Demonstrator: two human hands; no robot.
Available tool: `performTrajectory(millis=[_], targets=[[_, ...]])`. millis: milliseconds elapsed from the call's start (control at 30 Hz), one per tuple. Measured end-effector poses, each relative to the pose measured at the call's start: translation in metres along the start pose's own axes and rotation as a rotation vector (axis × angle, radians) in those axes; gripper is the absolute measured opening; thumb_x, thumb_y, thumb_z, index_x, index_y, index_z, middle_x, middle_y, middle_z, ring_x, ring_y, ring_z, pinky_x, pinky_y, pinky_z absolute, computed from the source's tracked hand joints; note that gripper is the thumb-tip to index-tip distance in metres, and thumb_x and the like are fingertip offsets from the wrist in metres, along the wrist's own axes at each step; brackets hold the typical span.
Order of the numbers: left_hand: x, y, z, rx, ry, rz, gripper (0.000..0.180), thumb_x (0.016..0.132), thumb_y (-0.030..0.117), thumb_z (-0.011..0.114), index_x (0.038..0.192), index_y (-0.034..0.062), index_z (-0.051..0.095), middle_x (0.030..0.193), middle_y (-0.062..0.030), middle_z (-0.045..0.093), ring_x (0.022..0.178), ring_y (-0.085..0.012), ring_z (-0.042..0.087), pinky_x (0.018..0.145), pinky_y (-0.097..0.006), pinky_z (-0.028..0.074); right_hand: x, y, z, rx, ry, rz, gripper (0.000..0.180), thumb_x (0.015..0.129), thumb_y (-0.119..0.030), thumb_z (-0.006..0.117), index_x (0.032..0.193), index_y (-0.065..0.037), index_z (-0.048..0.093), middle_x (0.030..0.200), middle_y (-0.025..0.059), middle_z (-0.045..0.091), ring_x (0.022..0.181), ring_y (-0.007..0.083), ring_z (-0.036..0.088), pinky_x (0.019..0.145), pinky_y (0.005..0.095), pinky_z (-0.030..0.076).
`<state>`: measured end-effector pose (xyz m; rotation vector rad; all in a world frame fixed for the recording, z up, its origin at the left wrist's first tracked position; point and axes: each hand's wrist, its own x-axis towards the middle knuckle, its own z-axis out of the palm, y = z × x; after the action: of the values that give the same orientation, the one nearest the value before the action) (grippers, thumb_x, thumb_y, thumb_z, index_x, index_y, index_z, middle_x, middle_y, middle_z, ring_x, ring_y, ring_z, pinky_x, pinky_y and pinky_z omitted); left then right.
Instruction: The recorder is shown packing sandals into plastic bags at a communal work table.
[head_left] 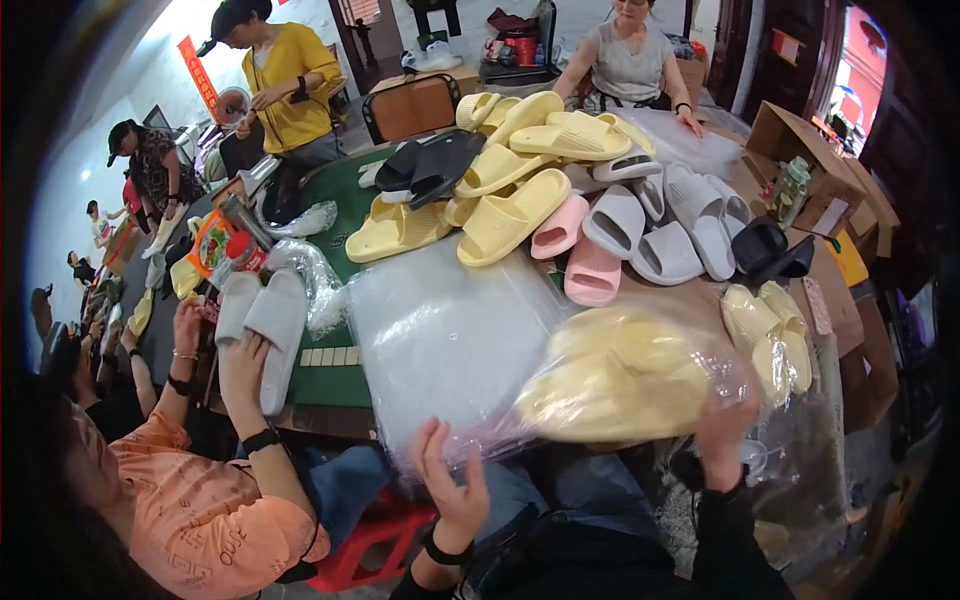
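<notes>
A clear plastic bag with yellow slippers (615, 375) in it hangs over the table's near edge, smeared by motion. My right hand (724, 435) grips the bag's right end and is blurred too. My left hand (452, 490) holds nothing, its fingers apart and raised, beside the near edge of a stack of clear plastic bags (450, 335). The stack lies flat on the table in front of me. Beyond it rises a heap of loose slippers: yellow ones (515, 215), pink ones (592, 270), grey ones (668, 250) and black ones (448, 165).
Bagged yellow slippers (770, 335) lie at the right, near a black pair (772, 250), a glass jar (790, 190) and a cardboard box (805, 160). At my left a co-worker in orange (215, 510) handles pale grey slippers (262, 330). Across the table another person (630, 65) touches plastic sheets.
</notes>
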<state>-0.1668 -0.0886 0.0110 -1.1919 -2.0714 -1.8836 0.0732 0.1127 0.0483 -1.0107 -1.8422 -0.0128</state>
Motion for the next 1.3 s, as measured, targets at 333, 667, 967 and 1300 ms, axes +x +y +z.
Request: performTrajectory(millis=[333,667,967,1300], targets=[[0.001,-0.059,0.008,0.569,-0.431,0.088,0.032,0.083,0.014,0.063,0.115,0.0085,0.061,0.12,-0.019,0.052,0.114,-0.0395,0.046,0.096,-0.048,0.037,0.033,0.075,-0.057,-0.59,-0.042,0.02,0.035,0.078,0.004,0.054,0.112,0.003,0.058,0.106,0.0201,0.061,0.099,0.0389,0.056,0.088,0.0421,0.044],[-0.001,-0.059,0.013,0.646,-0.499,0.147,0.031,0.08,0.02,0.065,0.11,0.0128,0.064,0.12,-0.0153,0.052,0.112,-0.0373,0.047,0.092,-0.047,0.038,-0.006,0.205,-0.019,-0.383,-0.208,0.425,0.041,0.081,-0.003,0.055,0.122,-0.001,0.057,0.128,0.0231,0.051,0.119,0.0369,0.048,0.098,0.041,0.04],[0.015,-0.053,0.006,0.677,-0.577,0.143,0.038,0.081,0.02,0.064,0.118,0.0113,0.06,0.123,-0.021,0.051,0.112,-0.0391,0.049,0.091,-0.047,0.041,-0.041,-0.038,0.054,0.131,-0.516,-0.272,0.05,0.083,-0.022,0.061,0.131,-0.013,0.049,0.142,0.0145,0.039,0.132,0.0405,0.031,0.108,0.0548,0.024],[0.089,-0.083,-0.014,0.571,-0.376,0.081,0.036,0.082,0.017,0.065,0.116,0.0063,0.059,0.121,-0.0244,0.051,0.111,-0.0421,0.049,0.094,-0.046,0.039,-0.034,-0.047,0.102,-0.059,-0.599,-0.223,0.056,0.082,-0.034,0.061,0.134,-0.018,0.047,0.147,0.0118,0.034,0.134,0.0397,0.027,0.107,0.0637,0.013]])
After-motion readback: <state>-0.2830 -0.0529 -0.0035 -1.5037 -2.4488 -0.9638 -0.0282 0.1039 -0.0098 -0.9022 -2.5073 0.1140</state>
